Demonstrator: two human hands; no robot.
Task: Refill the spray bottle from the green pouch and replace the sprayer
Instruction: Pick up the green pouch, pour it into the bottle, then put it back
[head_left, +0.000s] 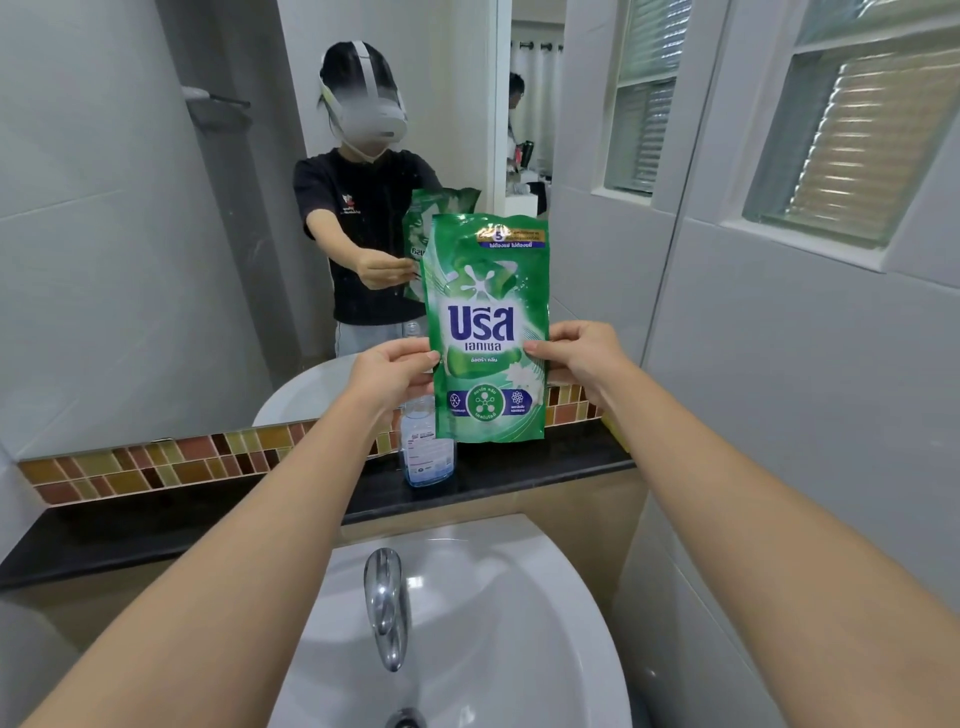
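Above black ledge (519, 467): green pouch (488, 322) btwn L hand (395, 371) & R hand (576, 356).

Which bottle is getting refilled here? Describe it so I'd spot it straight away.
Find the white sink, then the dark ledge behind it, under the mirror. The spray bottle stands there, partly hidden by the green pouch held in both hands. It is the only clear bottle, with a white label and bluish base.

We see a glossy, crinkly plastic green pouch (488, 332), a clear smooth plastic spray bottle (426, 452) with a paper-looking label, a shiny chrome metal faucet (385, 605), a glossy white ceramic sink (519, 623), a polished black stone-like ledge (156, 525), and glassy mosaic tiles (156, 465).
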